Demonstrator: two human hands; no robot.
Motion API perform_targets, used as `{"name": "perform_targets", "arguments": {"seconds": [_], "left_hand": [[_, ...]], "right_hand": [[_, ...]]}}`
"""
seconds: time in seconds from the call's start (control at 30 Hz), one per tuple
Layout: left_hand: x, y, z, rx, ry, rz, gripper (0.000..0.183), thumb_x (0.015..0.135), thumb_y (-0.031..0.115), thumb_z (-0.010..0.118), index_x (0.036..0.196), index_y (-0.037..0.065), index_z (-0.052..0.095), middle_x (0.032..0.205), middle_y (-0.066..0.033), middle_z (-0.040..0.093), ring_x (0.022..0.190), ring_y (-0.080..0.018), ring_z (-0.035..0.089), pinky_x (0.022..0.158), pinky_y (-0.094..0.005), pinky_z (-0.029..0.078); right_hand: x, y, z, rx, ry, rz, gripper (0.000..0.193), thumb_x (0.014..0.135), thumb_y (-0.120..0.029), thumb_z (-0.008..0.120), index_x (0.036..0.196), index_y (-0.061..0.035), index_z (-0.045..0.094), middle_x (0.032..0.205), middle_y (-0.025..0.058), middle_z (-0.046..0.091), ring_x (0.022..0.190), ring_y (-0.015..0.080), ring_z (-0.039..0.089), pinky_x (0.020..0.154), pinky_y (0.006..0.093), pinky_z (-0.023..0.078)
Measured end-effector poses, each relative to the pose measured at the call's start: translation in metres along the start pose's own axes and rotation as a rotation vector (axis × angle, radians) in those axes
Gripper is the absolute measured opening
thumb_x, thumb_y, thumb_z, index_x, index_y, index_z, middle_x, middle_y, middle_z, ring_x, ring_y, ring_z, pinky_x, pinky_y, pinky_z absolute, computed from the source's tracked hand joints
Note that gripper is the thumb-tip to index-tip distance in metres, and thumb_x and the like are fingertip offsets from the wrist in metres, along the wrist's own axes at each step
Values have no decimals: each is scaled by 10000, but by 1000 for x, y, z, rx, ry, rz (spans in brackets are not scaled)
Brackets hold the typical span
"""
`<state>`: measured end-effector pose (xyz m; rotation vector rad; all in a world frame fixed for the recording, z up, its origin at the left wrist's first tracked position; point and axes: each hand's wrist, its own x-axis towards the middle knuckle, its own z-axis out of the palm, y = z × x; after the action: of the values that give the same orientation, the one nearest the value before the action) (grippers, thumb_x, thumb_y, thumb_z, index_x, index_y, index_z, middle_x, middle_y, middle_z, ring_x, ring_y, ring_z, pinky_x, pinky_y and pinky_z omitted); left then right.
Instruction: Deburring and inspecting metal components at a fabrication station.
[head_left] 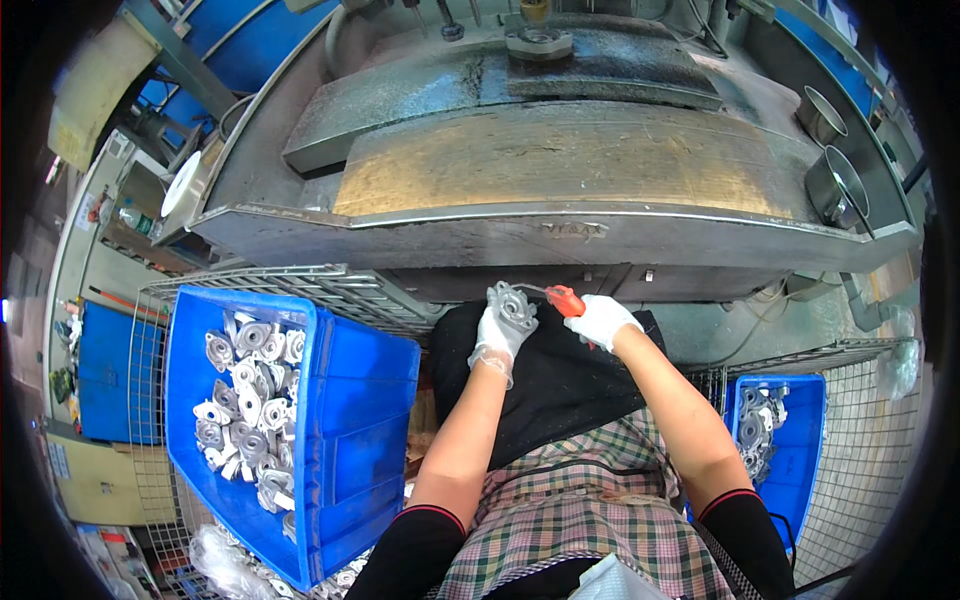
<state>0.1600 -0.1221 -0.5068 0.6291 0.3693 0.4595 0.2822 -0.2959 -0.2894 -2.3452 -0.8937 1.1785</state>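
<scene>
Above my lap, my left hand in a white glove is closed around a grey metal casting with a round opening and lobed edges. My right hand, also gloved in white, grips the red handle of a deburring tool. The tool's thin, bent metal tip points left and reaches to the casting's upper edge; whether it touches cannot be made out. To my left, a blue bin holds many similar castings.
Ahead stands a machine bench with a raised metal lip and two metal cups at its right end. A smaller blue bin of castings sits at my right inside a wire cage. More castings and clear plastic lie at lower left.
</scene>
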Motion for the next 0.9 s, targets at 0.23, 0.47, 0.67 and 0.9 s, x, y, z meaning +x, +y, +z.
{"name": "perform_targets", "arguments": {"seconds": [0.23, 0.47, 0.67, 0.9], "left_hand": [[-21, 44, 75, -472, 233, -240, 476, 955, 597, 295, 1177, 273, 565, 1178, -33, 576, 1113, -325, 504, 975, -526, 314], [-26, 51, 86, -352, 270, -287, 491, 945, 607, 321, 1068, 230, 610, 1066, -42, 618, 922, -317, 561, 812, -465, 414], [-33, 49, 74, -343, 208, -258, 492, 945, 600, 333, 1038, 207, 615, 1003, -58, 638, 842, -307, 581, 733, -447, 430], [-33, 55, 93, -339, 175, -290, 488, 931, 610, 364, 1036, 205, 616, 1014, -56, 641, 845, -312, 577, 739, -444, 423]], "right_hand": [[-28, 10, -7, -82, -55, -47, 335, 820, -343, 609, 955, -36, 611, 778, 135, 665, 684, 284, 648, 675, 384, 501], [-61, 7, -15, -329, -44, -17, 389, 845, -391, 584, 1036, -53, 596, 1006, 179, 656, 965, 370, 615, 841, 433, 481], [-61, 3, -5, -389, -21, -33, 378, 856, -387, 574, 1056, -66, 586, 985, 164, 660, 942, 344, 632, 823, 425, 496], [-56, 14, -13, -379, 5, 13, 362, 864, -375, 568, 1068, -76, 590, 982, 146, 665, 880, 315, 658, 788, 413, 512]]}}
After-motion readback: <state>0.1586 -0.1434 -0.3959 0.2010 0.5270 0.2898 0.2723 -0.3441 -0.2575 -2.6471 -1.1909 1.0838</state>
